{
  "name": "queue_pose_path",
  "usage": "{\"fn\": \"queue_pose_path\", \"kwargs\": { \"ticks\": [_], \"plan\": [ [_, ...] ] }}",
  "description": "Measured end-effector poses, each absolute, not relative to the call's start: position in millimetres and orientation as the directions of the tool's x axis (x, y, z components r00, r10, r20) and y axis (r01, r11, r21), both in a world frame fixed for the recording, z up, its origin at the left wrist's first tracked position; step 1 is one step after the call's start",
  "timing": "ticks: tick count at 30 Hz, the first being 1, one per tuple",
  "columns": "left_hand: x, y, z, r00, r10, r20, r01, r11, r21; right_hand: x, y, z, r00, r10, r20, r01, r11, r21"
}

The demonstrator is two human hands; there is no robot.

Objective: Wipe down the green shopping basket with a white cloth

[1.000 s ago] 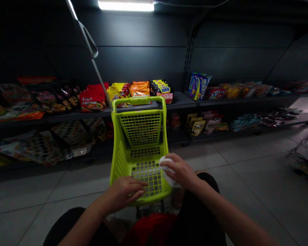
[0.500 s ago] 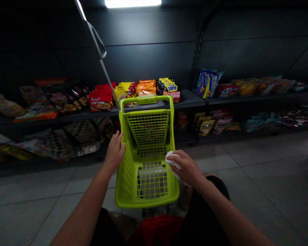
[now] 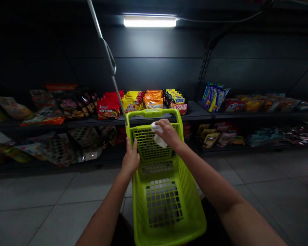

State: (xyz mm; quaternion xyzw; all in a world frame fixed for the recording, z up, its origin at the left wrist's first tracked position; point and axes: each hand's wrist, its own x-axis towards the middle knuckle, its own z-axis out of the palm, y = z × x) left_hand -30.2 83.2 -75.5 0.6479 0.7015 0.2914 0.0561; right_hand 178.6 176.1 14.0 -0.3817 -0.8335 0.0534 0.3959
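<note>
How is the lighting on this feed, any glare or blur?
Head view: tube lamp glares, lighting only the middle packets; the shelf darkens toward both ends. Head view: green basket, left hand gripping its rim and right hand holding the white cloth look sharp; edges bow.

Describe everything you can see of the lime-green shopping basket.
The lime-green shopping basket looks like moulded plastic, with grid-patterned walls and floor and a thick rim. It stands upright on the tiled floor before snack shelves, with nothing visible inside. A grey metal pull handle rises slanting from its far left corner. The left hand grips its left rim; the right hand presses a white cloth against its far wall's top.
</note>
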Motion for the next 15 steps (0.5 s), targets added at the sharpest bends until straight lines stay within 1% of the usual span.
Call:
{"fn": "queue_pose_path", "kwargs": {
  "ticks": [2,3,6,8,10,12,15],
  "plan": [
    [-26.3,78.2,-74.3,-0.161,0.950,0.267,0.873,0.011,0.487,142.9,197.6,16.2,-0.428,0.664,0.612,0.607,0.714,-0.350],
    [-25.8,76.6,-73.8,-0.161,0.953,0.255,0.871,0.015,0.492,124.7,204.3,14.7,-0.472,0.652,0.594,0.616,0.725,-0.306],
    [-29.5,74.6,-74.1,-0.162,0.956,0.243,0.855,0.014,0.518,80.9,213.6,2.7,-0.613,0.585,0.530,0.639,0.762,-0.102],
    [-35.0,74.4,-75.8,-0.165,0.951,0.260,0.846,0.001,0.533,70.5,216.7,-6.1,-0.649,0.562,0.513,0.651,0.759,-0.007],
    [-41.7,73.6,-77.7,-0.155,0.943,0.295,0.838,-0.033,0.545,79.6,220.8,-10.1,-0.640,0.585,0.498,0.680,0.733,0.011],
    [-48.3,72.0,-78.3,-0.146,0.936,0.322,0.837,-0.057,0.545,106.1,225.4,-6.9,-0.614,0.648,0.450,0.726,0.688,-0.002],
    [-56.4,68.2,-75.5,-0.158,0.944,0.288,0.872,-0.003,0.490,163.2,228.4,8.3,-0.538,0.771,0.340,0.824,0.567,0.019]
  ]
}}
